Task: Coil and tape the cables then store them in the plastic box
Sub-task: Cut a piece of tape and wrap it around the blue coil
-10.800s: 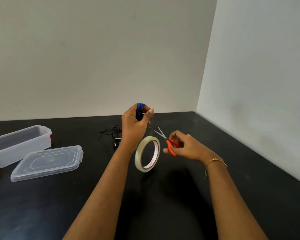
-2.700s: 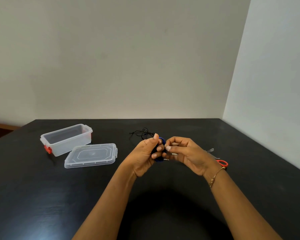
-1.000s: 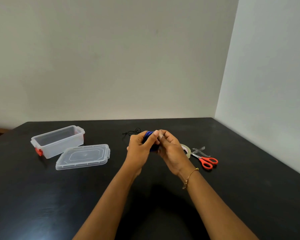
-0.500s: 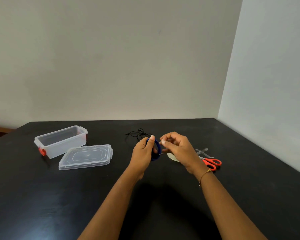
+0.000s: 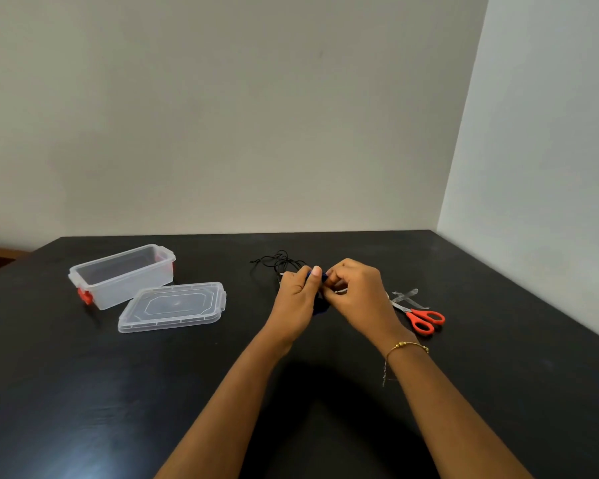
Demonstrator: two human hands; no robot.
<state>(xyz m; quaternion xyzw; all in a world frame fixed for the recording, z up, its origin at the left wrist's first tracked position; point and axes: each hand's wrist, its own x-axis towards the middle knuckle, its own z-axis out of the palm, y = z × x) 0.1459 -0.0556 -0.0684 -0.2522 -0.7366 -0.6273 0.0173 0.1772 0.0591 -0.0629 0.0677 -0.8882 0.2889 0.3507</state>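
**Securing the Tape Wrap on the Blue Coil**

Plain walls met in a corner at the upper right of the frame, above a black table that filled the lower half. At left of centre stood the open plastic box, with its lid lying flat just in front and to the right. Right of centre lay the orange-handled scissors, blades toward the hands. A loose black cable lay just behind the hands.

At centre frame, the left hand gripped the blue cable coil, mostly hidden between both hands. The right hand pinched at the coil with curled fingers; the tape itself could not be made out.

Recommended procedure: keep the loops bunched tightly, press the tape down all round, and overlap its ends. A loose wrap would probably let the coil spring open.
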